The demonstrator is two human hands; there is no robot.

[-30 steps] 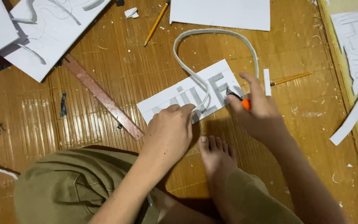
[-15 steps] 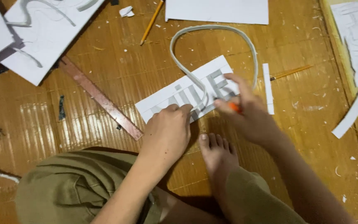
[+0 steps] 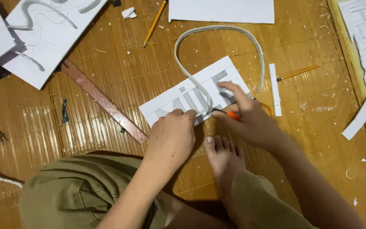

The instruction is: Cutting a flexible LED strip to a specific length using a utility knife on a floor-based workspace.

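Nearest us, our left hand (image 3: pixel 172 138) stays pressed flat, fingers curled, on the near edge of the white lettered sheet (image 3: pixel 191 95). Our right hand (image 3: pixel 246 121) has slid along the sheet from a second ago, fingers closed on an orange-handled knife (image 3: pixel 232 114); the cut appears to be advancing. The blade tip is hidden. Beyond the fingertips loops a grey strip (image 3: pixel 221 29)

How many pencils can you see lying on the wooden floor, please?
2. A yellow pencil lies near the top edge, left of the white sheet. An orange pencil lies right of the narrow white strip. Others may be hidden under the paper.
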